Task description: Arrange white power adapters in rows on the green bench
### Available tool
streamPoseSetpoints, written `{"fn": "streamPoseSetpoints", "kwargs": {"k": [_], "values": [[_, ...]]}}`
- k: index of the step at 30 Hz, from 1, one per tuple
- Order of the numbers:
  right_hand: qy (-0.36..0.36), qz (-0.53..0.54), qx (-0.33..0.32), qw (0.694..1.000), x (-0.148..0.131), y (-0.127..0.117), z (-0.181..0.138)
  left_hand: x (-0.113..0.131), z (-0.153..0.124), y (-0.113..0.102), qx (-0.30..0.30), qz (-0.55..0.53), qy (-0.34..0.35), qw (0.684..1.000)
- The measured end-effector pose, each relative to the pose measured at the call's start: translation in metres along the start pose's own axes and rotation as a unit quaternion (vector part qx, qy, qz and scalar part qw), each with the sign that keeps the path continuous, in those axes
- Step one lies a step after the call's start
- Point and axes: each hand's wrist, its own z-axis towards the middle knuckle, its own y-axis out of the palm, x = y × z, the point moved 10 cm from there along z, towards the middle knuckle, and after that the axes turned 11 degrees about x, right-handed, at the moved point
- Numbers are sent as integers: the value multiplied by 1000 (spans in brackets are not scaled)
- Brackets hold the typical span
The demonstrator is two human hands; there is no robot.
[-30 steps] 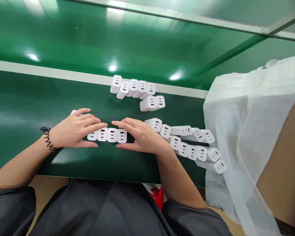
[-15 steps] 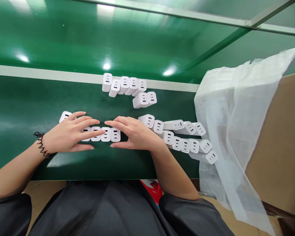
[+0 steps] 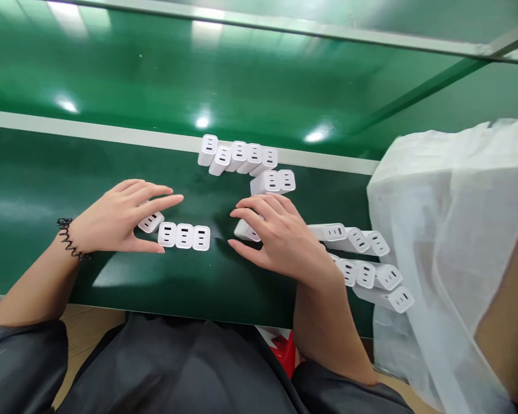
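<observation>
White chargers with slotted faces lie on a green belt [image 3: 38, 184]. My left hand [image 3: 116, 221] lies flat with its fingers stretched over one tilted charger [image 3: 151, 222], open. A row of three chargers [image 3: 184, 236] sits just right of it. My right hand [image 3: 285, 238] is curved over another charger [image 3: 245, 231], which shows between forefinger and thumb. Behind its wrist lies a loose group of several chargers [image 3: 365, 259], partly hidden by the hand.
A row of several chargers [image 3: 238, 155] and a pair [image 3: 273, 181] lie at the belt's far edge by a white strip [image 3: 90, 133]. A white foam sheet [image 3: 449, 230] drapes over a cardboard box [image 3: 511, 322] at right. A red object [image 3: 285, 352] sits below the table edge.
My right hand has left the front row and moved right onto a charger of the right-hand group. My left hand shifted slightly left, and the row's leftmost charger now lies tilted under it.
</observation>
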Motion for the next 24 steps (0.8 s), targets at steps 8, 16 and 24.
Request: {"fn": "streamPoseSetpoints", "kwargs": {"k": [8, 16, 24], "values": [[-100, 60, 94, 989, -63, 46, 8, -28, -20, 12, -103, 29, -78, 991], [-155, 23, 120, 980, -78, 58, 10, -31, -17, 27, -134, 65, -84, 985], [-118, 114, 132, 978, -68, 57, 12, 0, -9, 23, -80, 67, -32, 994]]}}
